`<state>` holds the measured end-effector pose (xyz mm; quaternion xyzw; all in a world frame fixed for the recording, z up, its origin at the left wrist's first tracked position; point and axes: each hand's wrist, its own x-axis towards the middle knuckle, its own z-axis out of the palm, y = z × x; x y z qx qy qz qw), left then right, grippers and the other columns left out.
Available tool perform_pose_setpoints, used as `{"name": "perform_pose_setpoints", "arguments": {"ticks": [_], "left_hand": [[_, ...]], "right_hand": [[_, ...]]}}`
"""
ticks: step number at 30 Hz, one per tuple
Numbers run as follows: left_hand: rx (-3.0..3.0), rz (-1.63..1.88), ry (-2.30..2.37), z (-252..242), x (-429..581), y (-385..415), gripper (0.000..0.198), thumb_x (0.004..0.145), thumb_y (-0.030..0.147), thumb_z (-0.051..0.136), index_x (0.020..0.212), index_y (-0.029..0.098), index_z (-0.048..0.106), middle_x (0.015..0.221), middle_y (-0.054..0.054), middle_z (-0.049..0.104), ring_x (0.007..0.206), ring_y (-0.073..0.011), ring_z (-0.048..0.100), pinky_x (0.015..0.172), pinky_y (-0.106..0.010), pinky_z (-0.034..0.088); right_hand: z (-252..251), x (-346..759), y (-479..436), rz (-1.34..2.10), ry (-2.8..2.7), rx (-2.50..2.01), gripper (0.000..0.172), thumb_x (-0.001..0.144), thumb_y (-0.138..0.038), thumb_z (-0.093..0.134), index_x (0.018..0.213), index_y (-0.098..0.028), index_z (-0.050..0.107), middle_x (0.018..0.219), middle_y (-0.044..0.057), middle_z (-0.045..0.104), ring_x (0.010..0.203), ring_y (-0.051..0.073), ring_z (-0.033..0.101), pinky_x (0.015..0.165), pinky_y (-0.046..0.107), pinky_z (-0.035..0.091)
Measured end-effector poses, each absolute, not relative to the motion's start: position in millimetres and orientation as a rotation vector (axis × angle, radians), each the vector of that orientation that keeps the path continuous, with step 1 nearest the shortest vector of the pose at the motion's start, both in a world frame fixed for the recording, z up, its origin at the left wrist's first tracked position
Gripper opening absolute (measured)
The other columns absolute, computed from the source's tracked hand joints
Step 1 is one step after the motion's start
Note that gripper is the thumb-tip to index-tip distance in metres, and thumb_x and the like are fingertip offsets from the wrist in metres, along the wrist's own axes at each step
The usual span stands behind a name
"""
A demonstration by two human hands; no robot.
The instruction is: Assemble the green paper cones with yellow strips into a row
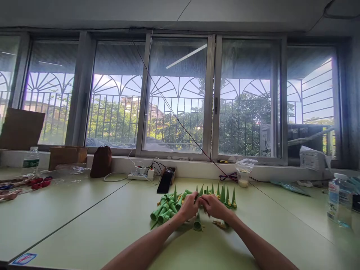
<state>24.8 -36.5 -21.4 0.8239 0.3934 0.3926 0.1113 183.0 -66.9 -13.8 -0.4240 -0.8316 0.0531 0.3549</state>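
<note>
My left hand [190, 205] and my right hand [215, 206] meet over the middle of the table, fingertips close together. A green cone [200, 190] points up from between them, its lower part hidden by my closed left fingers. The right fingers are pinched; what they hold is hidden. Below the hands a green cone [197, 224] lies with its open end toward me. Left of them is a pile of hollow green cones [164, 212]. Behind and to the right, several green cones [223, 194] stand upright with small yellow pieces [230, 203] at their bases. More yellowish pieces [221, 224] lie beneath my right wrist.
A phone [165, 180], a power strip [142, 176] and a plastic cup [243, 176] stand toward the windows. A water bottle [340, 200] is at right. A brown pouch [101, 162], another bottle [31, 161] and red items [39, 183] are at left.
</note>
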Motion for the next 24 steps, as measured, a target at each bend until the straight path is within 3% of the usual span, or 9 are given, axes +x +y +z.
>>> {"name": "perform_pose_setpoints", "arguments": {"ticks": [12,24], "left_hand": [[2.348,1.152,1.167,-24.2,24.8,-32.2,0.02,0.085,0.032,0.047,0.086,0.019,0.062,0.063,-0.001,0.059,0.068,-0.0183,0.059,0.065,-0.025,0.041],[2.358,1.165,1.169,-23.5,24.9,-33.5,0.02,0.085,0.029,0.047,0.089,0.017,0.063,0.068,-0.003,0.062,0.071,-0.0186,0.059,0.069,-0.026,0.042]], "right_hand": [[-10.5,181.9,-69.8,0.118,-2.17,-1.13,0.033,0.097,-0.023,0.04,0.073,-0.017,0.063,0.054,0.0,0.06,0.049,0.012,0.053,0.054,0.021,0.037],[-10.7,181.9,-71.0,0.149,-2.15,-1.125,0.034,0.096,-0.02,0.04,0.067,-0.017,0.057,0.051,-0.001,0.058,0.047,0.011,0.052,0.052,0.02,0.035]]}}
